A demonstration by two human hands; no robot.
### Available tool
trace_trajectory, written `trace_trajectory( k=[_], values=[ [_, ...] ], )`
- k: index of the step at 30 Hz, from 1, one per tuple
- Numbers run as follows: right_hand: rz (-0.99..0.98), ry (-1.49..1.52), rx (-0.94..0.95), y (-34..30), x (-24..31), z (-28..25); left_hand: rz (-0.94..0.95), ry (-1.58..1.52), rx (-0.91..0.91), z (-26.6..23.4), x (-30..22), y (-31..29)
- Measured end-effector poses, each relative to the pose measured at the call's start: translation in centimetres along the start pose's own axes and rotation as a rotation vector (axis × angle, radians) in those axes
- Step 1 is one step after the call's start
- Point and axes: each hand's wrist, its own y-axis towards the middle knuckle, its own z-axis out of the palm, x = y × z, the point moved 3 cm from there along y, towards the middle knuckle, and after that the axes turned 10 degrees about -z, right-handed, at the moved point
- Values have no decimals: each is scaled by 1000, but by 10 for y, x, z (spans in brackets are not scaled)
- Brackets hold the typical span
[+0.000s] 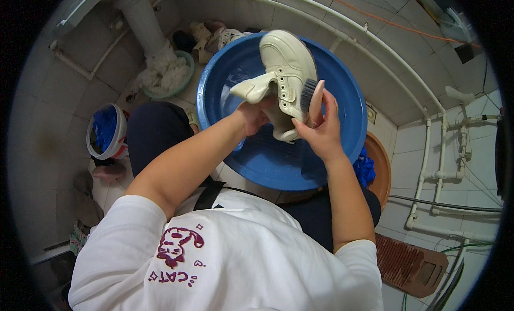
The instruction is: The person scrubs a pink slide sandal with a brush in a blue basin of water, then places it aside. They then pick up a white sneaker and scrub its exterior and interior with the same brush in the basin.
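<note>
A cream lace-up shoe (289,65) is held up over a big blue basin (214,59), toe pointing away from me. No laces run through its eyelets, and its tongue flops out to the left. My left hand (255,117) grips the shoe near its opening, the fingers partly hidden behind the tongue. In my right hand (323,130) is a scrub brush (316,102) with a pale pinkish back, held between thumb and fingers. Its grey bristles press against the right side of the shoe, near the eyelets.
Left of my knee stands a white bucket (116,142) with blue plastic inside. Behind it, a teal basin (188,70) holds white fluffy material. An orange-brown basin (383,177) sits right of the blue one. A brown washboard (409,263) lies at lower right, near wall pipes (428,156).
</note>
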Motion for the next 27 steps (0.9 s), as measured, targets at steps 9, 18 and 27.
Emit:
trace_trajectory(
  k=[9,18,27],
  values=[
    [-200,-300,127,19,14,-18,-46,-155,110,-8,-15,12],
    [-267,-327,122,22,22,-22,29,-16,194,8,-22,-5],
    [358,455,-195,5,-12,-15,161,486,-63,6,-27,-11]
  ],
)
